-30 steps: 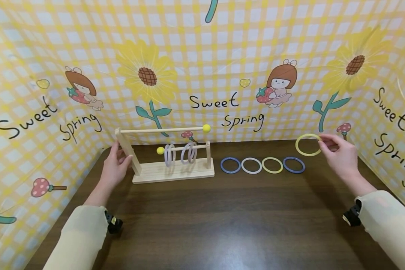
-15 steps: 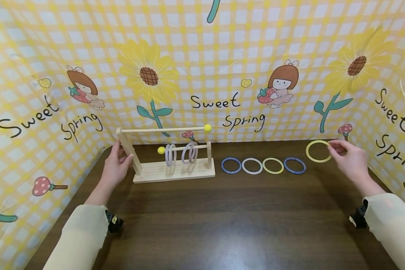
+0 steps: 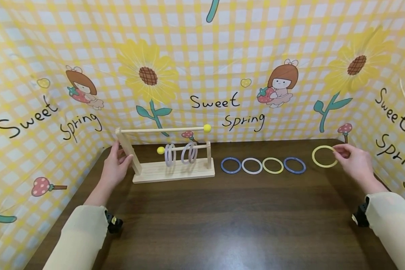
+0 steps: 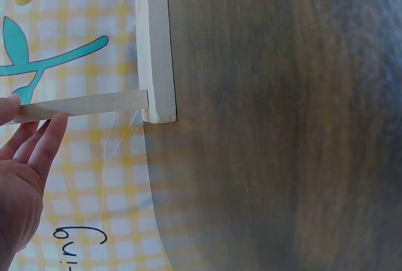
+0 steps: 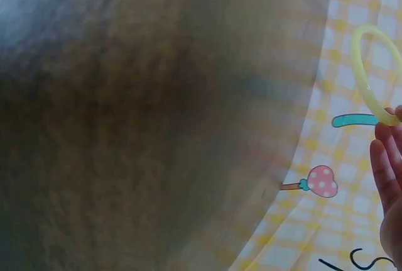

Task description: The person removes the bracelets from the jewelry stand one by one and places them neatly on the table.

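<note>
At the left, my left hand (image 3: 116,167) holds the tall upright post (image 3: 129,153) of a wooden ring stand (image 3: 175,173), thumb in front and fingers behind. The left wrist view shows the post (image 4: 94,103) between thumb and fingers. The stand has two horizontal rods with yellow ball ends; pale purple rings (image 3: 167,156) hang on the lower rod. My right hand (image 3: 356,165) pinches a yellow ring (image 3: 325,166) by its right edge, at the right end of a row of rings. In the right wrist view this yellow ring (image 5: 360,73) is tilted up from the fingertips.
Between the stand and my right hand lie a blue ring (image 3: 231,173), a white ring (image 3: 252,173), another yellow ring (image 3: 273,173) and a second blue ring (image 3: 295,173) in a row. A checked cloth (image 3: 216,71) hangs behind and beside the dark wooden table (image 3: 202,217).
My right hand has carried the yellow ring to the right and lower toward the table, past the row of rings. The left hand and the stand stay in place.
</note>
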`<action>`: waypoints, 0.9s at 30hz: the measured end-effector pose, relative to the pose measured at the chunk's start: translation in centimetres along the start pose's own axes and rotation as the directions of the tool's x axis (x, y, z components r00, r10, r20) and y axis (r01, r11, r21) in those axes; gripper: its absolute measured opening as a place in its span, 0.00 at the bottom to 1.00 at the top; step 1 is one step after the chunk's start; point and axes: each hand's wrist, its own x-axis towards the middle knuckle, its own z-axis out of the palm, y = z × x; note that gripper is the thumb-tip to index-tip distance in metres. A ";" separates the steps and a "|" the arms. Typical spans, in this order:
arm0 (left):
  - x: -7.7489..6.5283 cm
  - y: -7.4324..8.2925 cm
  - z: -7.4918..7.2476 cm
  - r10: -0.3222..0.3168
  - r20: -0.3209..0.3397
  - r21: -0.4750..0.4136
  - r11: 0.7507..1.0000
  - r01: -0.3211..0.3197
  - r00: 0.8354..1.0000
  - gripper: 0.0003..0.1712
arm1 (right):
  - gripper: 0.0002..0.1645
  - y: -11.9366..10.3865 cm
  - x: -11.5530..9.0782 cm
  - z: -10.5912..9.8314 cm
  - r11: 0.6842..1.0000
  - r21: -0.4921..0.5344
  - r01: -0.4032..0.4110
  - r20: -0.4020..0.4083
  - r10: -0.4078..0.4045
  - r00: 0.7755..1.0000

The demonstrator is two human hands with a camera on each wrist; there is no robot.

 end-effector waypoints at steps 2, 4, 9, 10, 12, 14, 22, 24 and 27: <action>0.0 -0.1 0.0 -0.002 -0.001 0.001 1.000 0.002 1.000 0.41 | 0.09 0.2 -0.1 0.2 1.000 -0.010 0.021 0.026 -0.020 0.999; -0.1 -0.1 0.0 -0.002 -0.003 0.001 1.000 0.002 1.000 0.41 | 0.08 0.4 -0.2 0.4 0.999 -0.015 0.037 0.052 -0.036 0.998; -0.2 -0.1 0.0 0.002 -0.007 -0.005 1.000 -0.002 1.000 0.41 | 0.08 0.6 -0.3 1.0 0.999 -0.033 0.036 0.123 -0.032 0.992; -0.2 -0.1 0.0 0.003 -0.006 -0.008 1.000 -0.003 1.000 0.41 | 0.08 0.6 -0.3 1.1 0.999 -0.037 0.035 0.137 -0.029 0.990; -0.2 -0.1 0.0 0.005 -0.003 -0.008 1.000 -0.005 1.000 0.41 | 0.09 0.7 -0.3 1.4 0.999 -0.040 0.031 0.166 -0.024 0.986; -0.2 -0.2 0.0 0.012 -0.007 -0.002 1.000 -0.012 1.000 0.40 | 0.09 0.9 -0.3 1.6 0.999 -0.037 0.021 0.189 -0.014 0.982; 0.0 -0.6 0.1 0.043 -0.019 0.022 0.999 -0.043 0.999 0.38 | 0.08 1.5 0.4 2.4 1.000 -0.013 0.018 0.239 -0.015 0.971; 0.0 -0.6 0.1 0.046 -0.017 0.020 0.999 -0.046 0.999 0.38 | 0.08 1.6 0.6 2.6 1.000 -0.005 0.022 0.261 -0.020 0.965; 0.1 -0.5 0.1 0.048 -0.012 0.016 0.999 -0.048 0.999 0.37 | 0.07 1.6 0.9 2.8 1.000 0.003 0.022 0.295 -0.022 0.955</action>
